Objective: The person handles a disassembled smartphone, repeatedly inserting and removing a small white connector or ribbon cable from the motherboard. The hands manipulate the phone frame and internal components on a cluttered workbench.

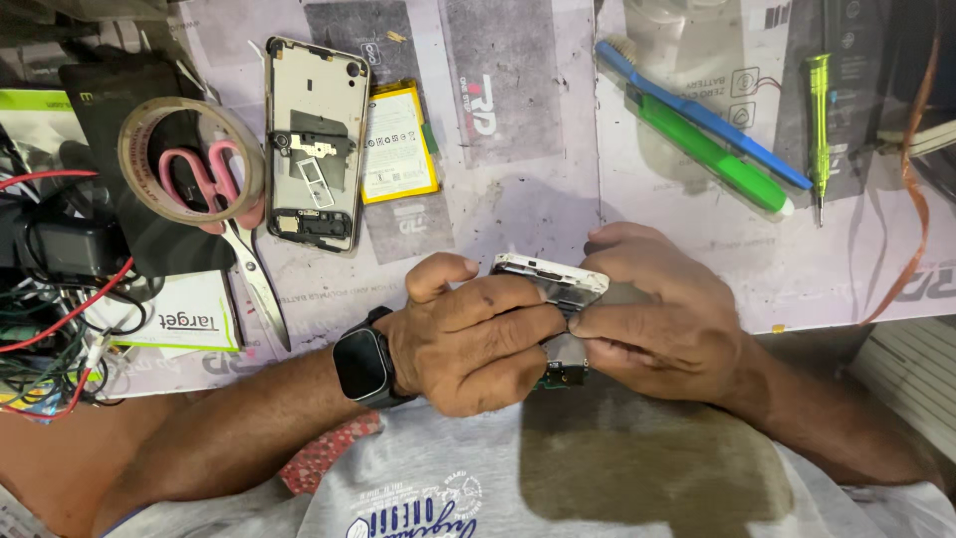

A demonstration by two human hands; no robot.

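Both hands meet near the table's front edge over a small white-edged phone part [550, 276] with a green circuit board showing at its lower end. My left hand [468, 334], a black smartwatch on its wrist, wraps the part from the left with fingers laid across it. My right hand [662, 314] grips it from the right, thumb and fingertips pressed on its upper face. Most of the part is hidden between the hands.
An opened phone frame [317, 139] and a yellow-edged battery [396, 144] lie at the back. Pink-handled scissors [231, 214] and a tape roll [189, 159] sit left, by tangled wires [50, 299]. A blue toothbrush [697, 115], green pen [712, 154] and green screwdriver [819, 120] lie right.
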